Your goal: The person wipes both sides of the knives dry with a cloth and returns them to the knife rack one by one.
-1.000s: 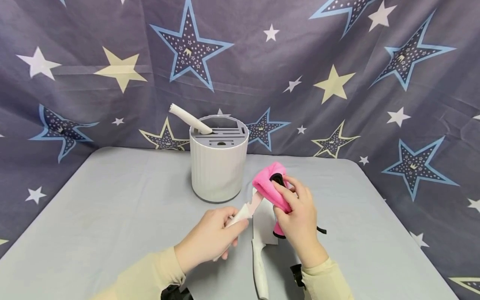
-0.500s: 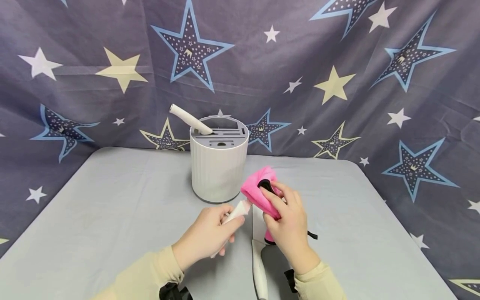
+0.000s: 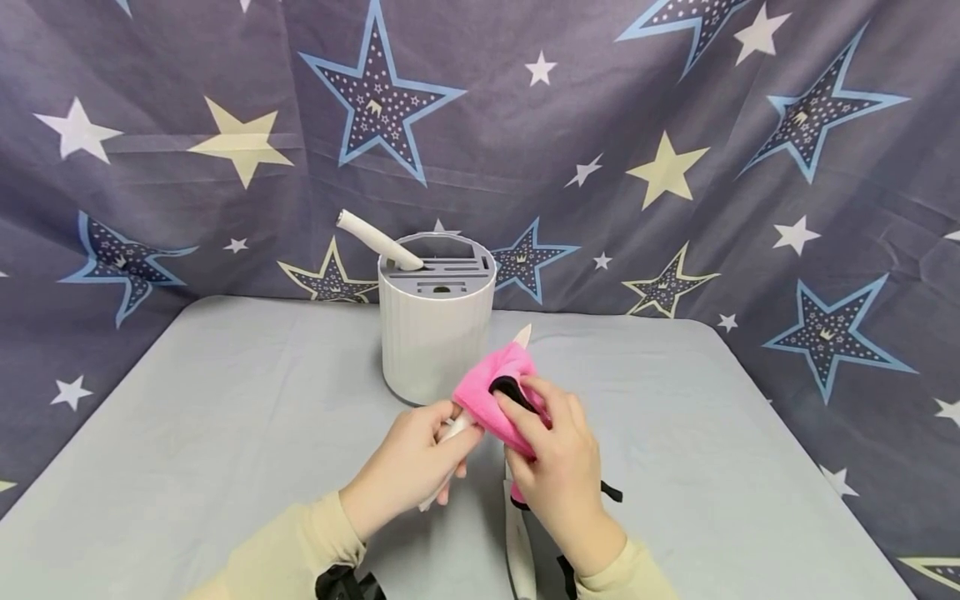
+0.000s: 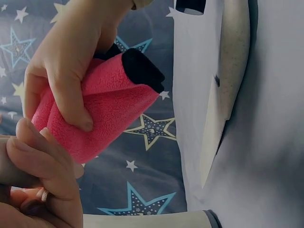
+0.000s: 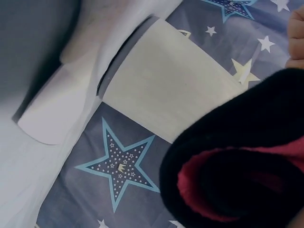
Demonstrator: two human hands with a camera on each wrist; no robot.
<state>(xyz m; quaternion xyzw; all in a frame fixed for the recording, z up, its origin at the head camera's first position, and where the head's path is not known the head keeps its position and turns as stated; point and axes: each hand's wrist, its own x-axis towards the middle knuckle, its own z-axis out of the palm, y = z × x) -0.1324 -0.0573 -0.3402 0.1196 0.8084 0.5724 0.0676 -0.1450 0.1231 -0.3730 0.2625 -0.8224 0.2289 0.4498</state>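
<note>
My left hand [image 3: 408, 462] grips the white handle [image 3: 456, 427] of a knife. Its pale tip [image 3: 523, 335] pokes out beyond a folded pink cloth [image 3: 491, 387] with black edging. With my right hand [image 3: 562, 467] I pinch that cloth around the blade, most of which is hidden under it. In the left wrist view the cloth [image 4: 114, 104] hangs from the fingers of my right hand [image 4: 64, 66], close by my left fingertips. Black edging [image 5: 213, 137] fills the lower right of the right wrist view. A cleaver with a white handle [image 3: 519, 546] lies beneath, partly covered by my right hand and the cloth.
Behind my hands stands a round, ribbed white knife block [image 3: 435, 346] with a grey slotted top. One white-handled knife [image 3: 378, 240] leans in it to the left. The grey-covered table [image 3: 247, 400] meets a star-patterned curtain [image 3: 562, 108] at the back.
My right hand and the cloth have slid left and down along the blade to the handle. The knife's tip now shows beyond the cloth. My left hand has barely moved.
</note>
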